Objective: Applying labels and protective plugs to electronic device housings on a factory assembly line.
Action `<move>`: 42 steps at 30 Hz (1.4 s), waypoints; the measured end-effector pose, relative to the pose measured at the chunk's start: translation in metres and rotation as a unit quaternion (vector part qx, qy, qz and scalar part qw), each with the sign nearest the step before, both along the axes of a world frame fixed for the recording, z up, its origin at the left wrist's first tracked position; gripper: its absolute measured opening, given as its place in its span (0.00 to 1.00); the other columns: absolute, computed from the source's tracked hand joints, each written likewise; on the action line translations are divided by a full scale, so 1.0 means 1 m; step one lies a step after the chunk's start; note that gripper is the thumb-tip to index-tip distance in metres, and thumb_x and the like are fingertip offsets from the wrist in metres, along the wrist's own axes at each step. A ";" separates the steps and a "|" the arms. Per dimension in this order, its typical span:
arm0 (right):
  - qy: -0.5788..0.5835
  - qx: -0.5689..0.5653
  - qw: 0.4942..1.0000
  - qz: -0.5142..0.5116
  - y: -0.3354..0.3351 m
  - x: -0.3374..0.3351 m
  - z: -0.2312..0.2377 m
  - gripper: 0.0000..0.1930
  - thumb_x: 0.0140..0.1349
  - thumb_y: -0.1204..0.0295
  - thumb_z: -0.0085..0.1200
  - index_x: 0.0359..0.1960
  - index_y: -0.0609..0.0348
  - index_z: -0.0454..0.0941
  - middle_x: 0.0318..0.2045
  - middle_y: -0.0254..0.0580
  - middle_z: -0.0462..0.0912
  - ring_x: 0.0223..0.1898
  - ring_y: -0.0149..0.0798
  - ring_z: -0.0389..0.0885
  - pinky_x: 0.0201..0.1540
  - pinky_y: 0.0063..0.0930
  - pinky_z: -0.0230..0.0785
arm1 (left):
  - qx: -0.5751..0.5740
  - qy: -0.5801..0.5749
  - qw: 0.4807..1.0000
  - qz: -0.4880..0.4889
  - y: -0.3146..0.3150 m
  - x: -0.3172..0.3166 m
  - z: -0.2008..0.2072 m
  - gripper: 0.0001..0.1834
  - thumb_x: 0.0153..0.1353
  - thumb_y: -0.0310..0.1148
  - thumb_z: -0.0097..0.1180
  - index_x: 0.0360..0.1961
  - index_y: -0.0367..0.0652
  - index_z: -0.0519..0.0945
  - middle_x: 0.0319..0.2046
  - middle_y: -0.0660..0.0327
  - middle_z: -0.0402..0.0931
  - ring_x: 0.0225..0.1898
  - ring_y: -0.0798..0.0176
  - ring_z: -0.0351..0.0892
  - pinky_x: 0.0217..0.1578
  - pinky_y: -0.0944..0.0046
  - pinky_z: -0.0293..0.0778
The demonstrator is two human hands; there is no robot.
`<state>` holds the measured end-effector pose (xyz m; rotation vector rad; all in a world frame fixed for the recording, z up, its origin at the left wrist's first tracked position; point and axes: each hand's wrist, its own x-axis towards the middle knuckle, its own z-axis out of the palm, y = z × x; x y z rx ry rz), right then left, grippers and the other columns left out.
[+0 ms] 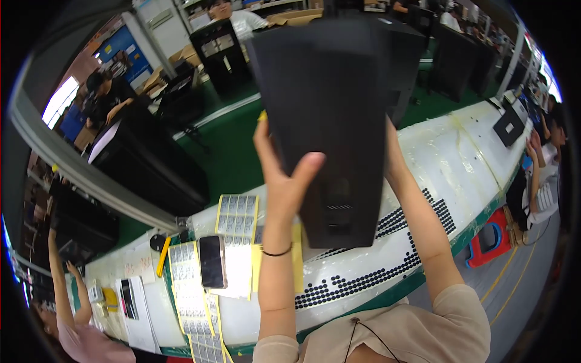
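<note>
A tall black box-shaped casing (330,121) is held up in front of me, above the white work surface. Its upper end is blurred, and a small slot with pale stripes shows near its lower end. My left hand (284,175) grips its left side, the thumb lying on the near face and something yellow at a fingertip. My right hand (394,154) holds the right side, with its fingers mostly hidden behind the casing. Below, rows of round black pads (357,287) lie on the work surface. Printed label sheets (184,272) spread out to the left.
A phone (212,261) rests on the sheets, beside a yellow-handled cutter (163,257). Large black cabinets (148,160) stand beyond the metal rail. A black plate (509,126) lies at the far right, near a red and blue stool (491,239). Several people work around.
</note>
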<state>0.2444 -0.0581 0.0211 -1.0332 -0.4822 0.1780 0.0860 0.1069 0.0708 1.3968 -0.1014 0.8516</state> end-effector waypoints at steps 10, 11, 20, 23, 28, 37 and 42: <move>-0.490 -0.462 0.706 -0.217 -0.090 0.016 -0.104 0.26 0.68 0.63 0.46 0.66 0.59 0.61 0.64 0.50 0.65 0.64 0.45 0.64 0.67 0.34 0.56 | 0.297 -0.212 0.915 0.174 -0.048 -0.018 0.034 0.58 0.36 0.44 0.75 0.66 0.31 0.56 0.66 0.35 0.49 0.67 0.32 0.51 0.64 0.35 0.52; -0.515 -0.478 0.671 -0.235 -0.098 0.030 -0.101 0.27 0.68 0.64 0.47 0.66 0.59 0.61 0.64 0.50 0.66 0.64 0.45 0.65 0.67 0.34 0.56 | 0.314 -0.221 0.909 0.165 -0.043 -0.024 0.032 0.57 0.37 0.45 0.74 0.65 0.31 0.57 0.66 0.35 0.50 0.67 0.31 0.51 0.64 0.36 0.52; -0.604 -0.573 0.468 -0.297 -0.150 0.036 -0.145 0.28 0.63 0.69 0.53 0.65 0.61 0.62 0.63 0.53 0.67 0.64 0.48 0.65 0.67 0.35 0.54 | 0.427 0.188 0.884 0.011 0.082 -0.117 -0.023 0.20 0.56 0.27 0.62 0.50 0.36 0.76 0.46 0.47 0.78 0.49 0.48 0.78 0.51 0.58 0.72; -0.472 -0.571 0.657 -0.139 -0.173 -0.028 -0.130 0.31 0.58 0.73 0.57 0.64 0.62 0.63 0.65 0.54 0.64 0.67 0.53 0.60 0.68 0.39 0.54 | 0.470 0.344 0.813 -0.013 0.105 -0.128 -0.049 0.18 0.56 0.24 0.59 0.49 0.37 0.77 0.42 0.47 0.79 0.45 0.47 0.78 0.48 0.57 0.72; -0.329 -0.673 0.657 -0.078 -0.129 -0.104 -0.055 0.28 0.50 0.80 0.61 0.56 0.64 0.71 0.58 0.59 0.70 0.63 0.56 0.65 0.64 0.42 0.58 | 0.545 0.385 0.743 0.051 0.120 -0.116 -0.099 0.17 0.51 0.21 0.58 0.44 0.37 0.77 0.37 0.51 0.80 0.40 0.48 0.78 0.43 0.54 0.73; -0.240 -0.389 0.731 0.507 -0.013 -0.202 0.020 0.11 0.66 0.68 0.52 0.43 0.63 0.78 0.34 0.50 0.82 0.36 0.47 0.83 0.38 0.35 0.74 | 0.490 0.346 0.798 0.049 0.132 -0.109 -0.121 0.18 0.45 0.18 0.56 0.42 0.38 0.77 0.35 0.53 0.77 0.42 0.49 0.74 0.45 0.54 0.71; -0.367 -0.450 0.792 0.187 0.074 -0.203 -0.042 0.11 0.64 0.72 0.52 0.44 0.66 0.76 0.38 0.49 0.79 0.43 0.50 0.77 0.49 0.37 0.69 | 0.469 0.312 0.824 0.048 0.132 -0.110 -0.132 0.20 0.45 0.17 0.56 0.43 0.37 0.76 0.38 0.51 0.76 0.45 0.46 0.73 0.47 0.54 0.70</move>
